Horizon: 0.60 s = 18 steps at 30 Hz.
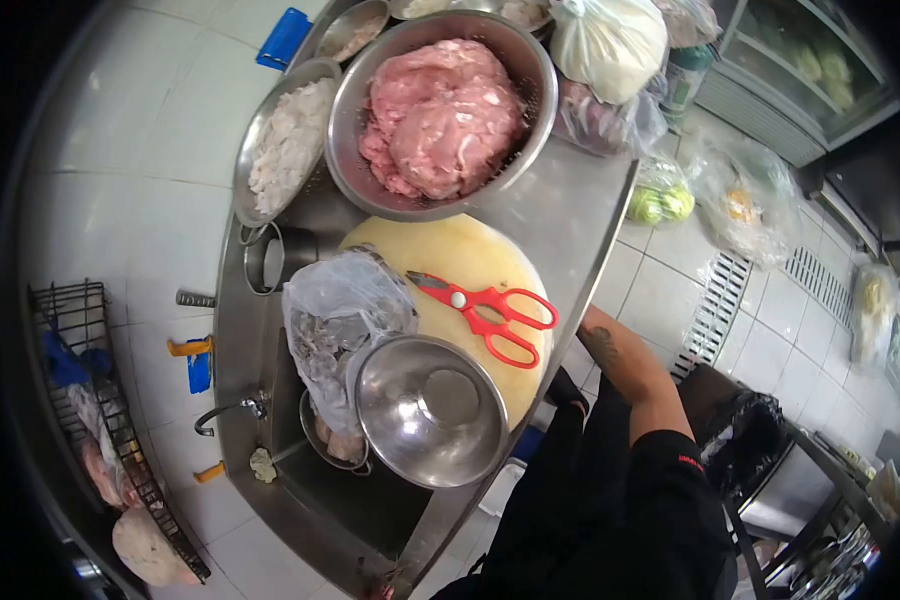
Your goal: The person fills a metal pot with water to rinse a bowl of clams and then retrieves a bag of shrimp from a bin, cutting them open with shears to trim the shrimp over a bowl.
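Note:
My right forearm (630, 370), below a black sleeve, reaches to the counter's edge; the hand itself is hidden there. My left hand is out of view. Nearest the forearm, red-handled kitchen scissors (477, 306) lie on a round yellowish cutting board (440, 240), blades slightly apart. A shiny metal bowl (400, 400), with nothing inside, overlaps the board's lower edge. Beside it sits a clear plastic bag (325, 310) with greyish contents I cannot make out. Farther up the counter, a large metal bowl (342, 160) holds a mound of pink ground meat (450, 120).
A metal colander (245, 205) of whitish pieces stands along the wall side. Below are a sink (345, 510) and a faucet (235, 410). Full plastic bags (610, 45) crowd the counter's far right end. Bagged produce (660, 200) lies on the tiled floor (660, 260).

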Motion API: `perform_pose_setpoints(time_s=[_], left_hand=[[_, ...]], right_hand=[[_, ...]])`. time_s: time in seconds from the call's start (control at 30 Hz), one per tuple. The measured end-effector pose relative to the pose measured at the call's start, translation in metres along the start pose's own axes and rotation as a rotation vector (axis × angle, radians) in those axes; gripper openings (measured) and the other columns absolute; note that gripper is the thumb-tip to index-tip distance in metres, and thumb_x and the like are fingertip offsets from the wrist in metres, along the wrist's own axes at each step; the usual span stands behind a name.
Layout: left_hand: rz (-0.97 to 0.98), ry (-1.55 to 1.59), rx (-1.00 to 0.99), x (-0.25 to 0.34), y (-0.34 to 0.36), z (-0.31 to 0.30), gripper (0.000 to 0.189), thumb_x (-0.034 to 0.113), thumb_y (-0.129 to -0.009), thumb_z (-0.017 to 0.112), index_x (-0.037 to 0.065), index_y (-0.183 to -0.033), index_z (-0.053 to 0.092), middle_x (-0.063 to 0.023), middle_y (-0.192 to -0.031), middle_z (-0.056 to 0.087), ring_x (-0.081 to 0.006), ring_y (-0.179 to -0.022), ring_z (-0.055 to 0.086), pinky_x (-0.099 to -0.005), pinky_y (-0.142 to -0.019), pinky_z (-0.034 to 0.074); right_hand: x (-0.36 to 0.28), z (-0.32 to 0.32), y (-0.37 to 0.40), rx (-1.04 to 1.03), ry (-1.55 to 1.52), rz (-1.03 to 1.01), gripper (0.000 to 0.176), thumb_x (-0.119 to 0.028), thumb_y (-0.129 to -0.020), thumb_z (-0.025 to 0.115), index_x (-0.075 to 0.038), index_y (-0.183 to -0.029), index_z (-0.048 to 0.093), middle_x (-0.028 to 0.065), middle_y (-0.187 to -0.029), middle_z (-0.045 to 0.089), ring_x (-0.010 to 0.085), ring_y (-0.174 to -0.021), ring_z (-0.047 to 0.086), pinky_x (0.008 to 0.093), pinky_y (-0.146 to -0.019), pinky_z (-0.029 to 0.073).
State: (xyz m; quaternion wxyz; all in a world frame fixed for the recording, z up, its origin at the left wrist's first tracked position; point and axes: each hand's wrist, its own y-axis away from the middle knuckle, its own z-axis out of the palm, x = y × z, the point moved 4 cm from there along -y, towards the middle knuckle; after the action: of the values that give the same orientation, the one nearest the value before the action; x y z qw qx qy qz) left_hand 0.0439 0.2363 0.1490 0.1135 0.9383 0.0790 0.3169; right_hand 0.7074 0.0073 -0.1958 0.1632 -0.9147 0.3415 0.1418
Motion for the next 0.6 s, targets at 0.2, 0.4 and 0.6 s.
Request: perform_pose_setpoints(time_s=[0.2,0.4,0.6], left_hand=[[0.034,-0.020,-0.064,0.004,-0.010,-0.005,0.027,0.016,-0.089,0.067,0.009,-0.067,0.055,-0.0064,-0.062,0.049,-0.0165,-0.054,0.033,-0.0407,-0.052,0.033],[0.194,-0.224,-0.234,-0.023,-0.031,-0.012,0.033,0.028,-0.091,0.066,0.003,-0.112,0.060,-0.0132,-0.106,0.059,-0.0186,-0.094,0.048,-0.0431,-0.083,0.041],[-0.092,0.053,0.016,0.010,-0.024,0.038,0.021,0.015,-0.093,0.060,-0.003,-0.105,0.060,-0.0119,-0.094,0.061,-0.0217,-0.080,0.057,-0.0443,-0.077,0.052]], right_hand=[[0.005,-0.034,-0.004,0.080,0.105,-0.111,0.037,-0.021,-0.074,0.066,-0.013,-0.110,0.065,0.0113,-0.118,0.062,0.0290,-0.112,0.054,0.0495,-0.096,0.039],[0.016,-0.100,0.080,0.287,0.092,-0.123,0.030,-0.020,-0.068,0.065,-0.014,-0.098,0.064,0.0096,-0.115,0.060,0.0289,-0.111,0.052,0.0519,-0.094,0.036],[0.061,-0.168,0.158,0.806,0.047,0.486,0.016,0.009,-0.062,0.058,0.000,-0.073,0.051,0.0184,-0.097,0.053,0.0338,-0.092,0.052,0.0417,-0.078,0.043]])
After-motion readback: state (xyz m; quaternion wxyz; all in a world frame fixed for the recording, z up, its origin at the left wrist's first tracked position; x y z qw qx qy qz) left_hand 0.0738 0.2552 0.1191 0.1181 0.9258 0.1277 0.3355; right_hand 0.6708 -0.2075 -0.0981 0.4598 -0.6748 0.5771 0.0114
